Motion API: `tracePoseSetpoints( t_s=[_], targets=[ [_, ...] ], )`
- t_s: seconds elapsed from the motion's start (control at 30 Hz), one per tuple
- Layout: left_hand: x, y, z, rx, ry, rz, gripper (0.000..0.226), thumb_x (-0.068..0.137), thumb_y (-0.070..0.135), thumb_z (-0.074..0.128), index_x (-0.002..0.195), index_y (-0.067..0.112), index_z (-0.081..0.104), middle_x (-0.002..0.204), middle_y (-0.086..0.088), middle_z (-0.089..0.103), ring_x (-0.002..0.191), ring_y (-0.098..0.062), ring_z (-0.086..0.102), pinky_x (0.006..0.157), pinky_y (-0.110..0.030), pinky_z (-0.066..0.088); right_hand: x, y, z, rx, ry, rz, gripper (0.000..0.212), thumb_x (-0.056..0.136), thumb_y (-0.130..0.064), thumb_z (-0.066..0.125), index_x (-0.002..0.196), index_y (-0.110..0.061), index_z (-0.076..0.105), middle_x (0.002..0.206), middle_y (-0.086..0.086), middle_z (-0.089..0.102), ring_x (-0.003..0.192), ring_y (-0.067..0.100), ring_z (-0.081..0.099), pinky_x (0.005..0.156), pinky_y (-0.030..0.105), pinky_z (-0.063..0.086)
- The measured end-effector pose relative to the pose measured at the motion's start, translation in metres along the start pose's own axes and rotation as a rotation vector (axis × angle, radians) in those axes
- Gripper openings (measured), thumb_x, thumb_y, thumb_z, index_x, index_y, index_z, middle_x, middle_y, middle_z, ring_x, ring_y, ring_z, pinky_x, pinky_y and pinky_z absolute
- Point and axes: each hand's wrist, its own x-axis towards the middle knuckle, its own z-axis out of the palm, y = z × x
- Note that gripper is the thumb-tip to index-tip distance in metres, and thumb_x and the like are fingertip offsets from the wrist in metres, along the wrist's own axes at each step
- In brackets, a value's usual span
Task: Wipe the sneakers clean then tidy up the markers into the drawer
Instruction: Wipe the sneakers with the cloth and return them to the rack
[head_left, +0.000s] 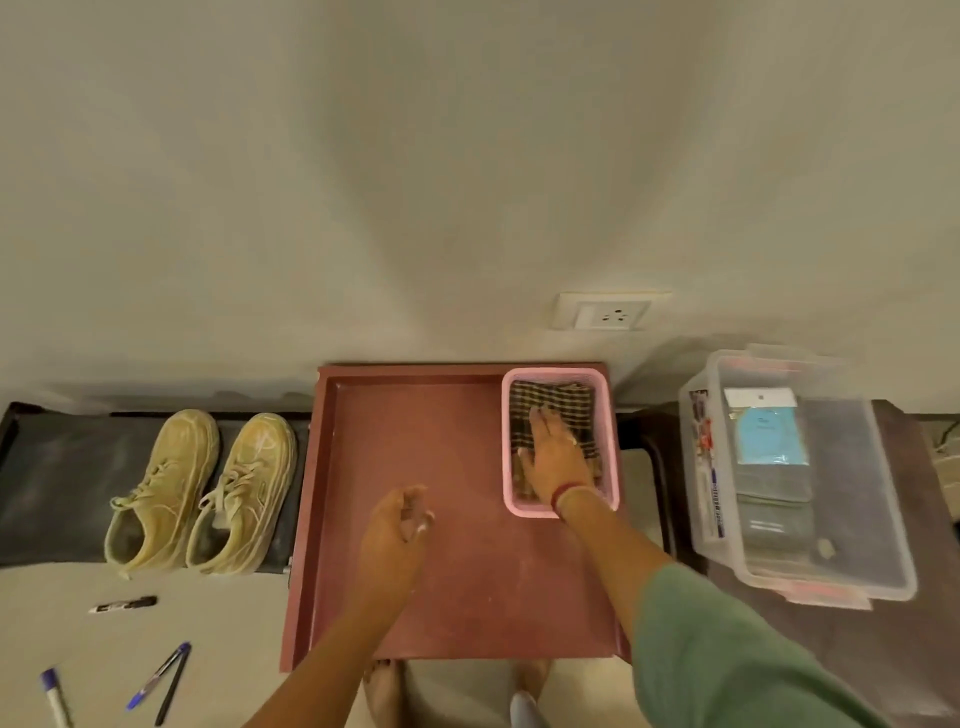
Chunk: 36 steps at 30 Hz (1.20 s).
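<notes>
Two tan sneakers (205, 493) stand side by side on a black mat (57, 483) at the left, toes toward the wall. A checked cloth (550, 410) lies in a pink basket (613, 447) at the back right corner of a red-brown open drawer (467, 613). My right hand (553, 454) lies flat on the cloth, fingers spread. My left hand (397, 530) hovers over the drawer's middle, fingers loosely curled, holding nothing. On the floor at the lower left lie a black marker (123, 604), a blue-capped marker (56, 696), a blue pen (158, 675) and a black pen (174, 686).
A clear plastic box (852, 545) with packets inside sits on a dark surface at the right. A wall socket (610, 312) is on the wall behind the drawer. My bare feet (384, 691) show below the drawer's front edge.
</notes>
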Motion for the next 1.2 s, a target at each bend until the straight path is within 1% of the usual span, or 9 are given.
tracePoseSetpoints(
  t_s=[0.1, 0.2, 0.33, 0.43, 0.57, 0.73, 0.8, 1.0, 1.2],
  targets=[
    [0.012, -0.033, -0.013, 0.034, 0.002, 0.073, 0.031, 0.092, 0.018, 0.058, 0.123, 0.016, 0.054, 0.12, 0.001, 0.056, 0.111, -0.015, 0.054, 0.093, -0.039, 0.048, 0.036, 0.004, 0.03, -0.146, -0.096, 0.068, 0.068, 0.095, -0.031, 0.039, 0.15, -0.02, 0.002, 0.158, 0.009, 0.0, 0.145, 0.034, 0.003, 0.117, 0.049, 0.012],
    [0.012, -0.052, -0.025, 0.032, 0.016, 0.1, 0.03, 0.091, 0.018, 0.058, 0.12, 0.021, 0.053, 0.118, 0.004, 0.055, 0.111, -0.014, 0.053, 0.093, -0.038, 0.048, 0.044, 0.002, 0.047, -0.224, -0.121, 0.102, 0.065, 0.095, -0.024, 0.034, 0.15, -0.023, 0.0, 0.158, 0.007, -0.007, 0.144, 0.037, -0.004, 0.115, 0.055, 0.013],
    [0.006, -0.067, -0.035, -0.004, 0.031, 0.069, 0.028, 0.092, 0.016, 0.058, 0.113, 0.031, 0.049, 0.117, 0.005, 0.054, 0.109, -0.011, 0.053, 0.081, -0.018, 0.043, 0.051, -0.003, 0.038, -0.39, -0.05, 0.067, 0.066, 0.09, 0.001, 0.036, 0.149, -0.017, 0.012, 0.156, 0.015, 0.009, 0.14, 0.042, 0.016, 0.105, 0.049, 0.037],
    [0.002, -0.076, -0.048, -0.011, 0.067, 0.063, 0.03, 0.091, 0.016, 0.058, 0.111, 0.036, 0.05, 0.116, 0.007, 0.056, 0.109, -0.012, 0.054, 0.086, -0.029, 0.048, 0.048, -0.009, 0.014, -0.404, -0.045, 0.035, 0.068, 0.08, -0.003, 0.063, 0.141, -0.016, 0.036, 0.144, 0.016, 0.035, 0.122, 0.039, 0.045, 0.092, 0.044, 0.047],
    [-0.01, -0.078, -0.078, -0.043, 0.143, 0.074, 0.029, 0.09, 0.011, 0.057, 0.111, 0.032, 0.054, 0.111, 0.006, 0.058, 0.102, -0.007, 0.056, 0.091, -0.035, 0.047, 0.018, -0.019, -0.017, -0.367, 0.038, 0.012, 0.063, 0.082, 0.001, 0.056, 0.139, -0.019, 0.041, 0.143, 0.014, 0.039, 0.118, 0.038, 0.048, 0.091, 0.044, 0.047],
    [-0.026, -0.094, -0.129, -0.016, 0.341, 0.071, 0.027, 0.088, 0.008, 0.06, 0.113, 0.021, 0.058, 0.107, 0.003, 0.058, 0.098, -0.016, 0.056, 0.081, -0.034, 0.047, -0.067, -0.057, -0.037, 0.106, 0.385, -0.191, 0.058, 0.078, 0.008, 0.058, 0.131, -0.015, 0.054, 0.137, 0.013, 0.049, 0.103, 0.036, 0.053, 0.09, 0.039, 0.05],
    [-0.028, -0.116, -0.145, 0.074, 0.382, 0.047, 0.028, 0.087, 0.006, 0.06, 0.113, 0.018, 0.058, 0.109, -0.002, 0.058, 0.101, -0.019, 0.054, 0.085, -0.037, 0.046, -0.101, -0.075, -0.029, 0.191, 0.416, -0.268, 0.059, 0.078, 0.011, 0.059, 0.13, -0.016, 0.055, 0.136, 0.012, 0.049, 0.1, 0.034, 0.055, 0.087, 0.036, 0.05],
    [0.0, -0.204, -0.162, 0.504, 0.317, 0.144, 0.051, 0.072, 0.001, 0.071, 0.12, 0.008, 0.053, 0.119, -0.014, 0.055, 0.105, -0.034, 0.055, 0.086, -0.041, 0.046, -0.117, -0.113, 0.068, -0.239, 0.419, -0.5, 0.079, 0.049, 0.006, 0.076, 0.123, -0.015, 0.061, 0.122, 0.017, 0.058, 0.097, 0.037, 0.059, 0.072, 0.045, 0.057],
    [0.042, -0.284, -0.153, 0.871, 0.295, 0.406, 0.084, 0.062, 0.016, 0.082, 0.136, 0.009, 0.042, 0.137, -0.015, 0.044, 0.13, -0.035, 0.039, 0.101, -0.05, 0.037, -0.093, -0.103, 0.175, -0.386, 0.407, -0.461, 0.058, 0.066, 0.003, 0.061, 0.121, -0.015, 0.063, 0.124, 0.017, 0.059, 0.099, 0.038, 0.061, 0.071, 0.045, 0.056]
  ],
)
